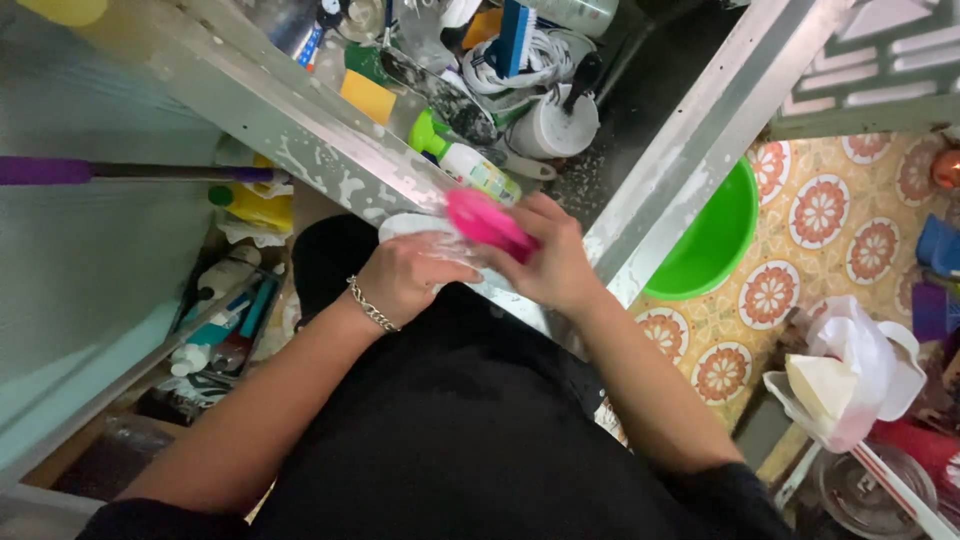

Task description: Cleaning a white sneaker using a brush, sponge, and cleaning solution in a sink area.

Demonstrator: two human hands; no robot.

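Note:
My left hand point(405, 278), with a chain bracelet on the wrist, grips a white, soapy dish point(412, 226) at the metal sink edge point(300, 130). My right hand point(550, 255) presses a bright pink scrubber point(487, 222) onto that dish. Both hands meet just in front of my dark clothing. A green-capped dish-soap bottle point(465, 165) lies in the sink right behind the hands.
The sink holds a yellow sponge point(366, 95), a blue brush point(514, 35), a white cup point(550, 128) and utensils. A green basin point(712, 240) sits on the patterned floor at right. A white plastic bag point(850, 370) is lower right; bottles fill the shelf at left.

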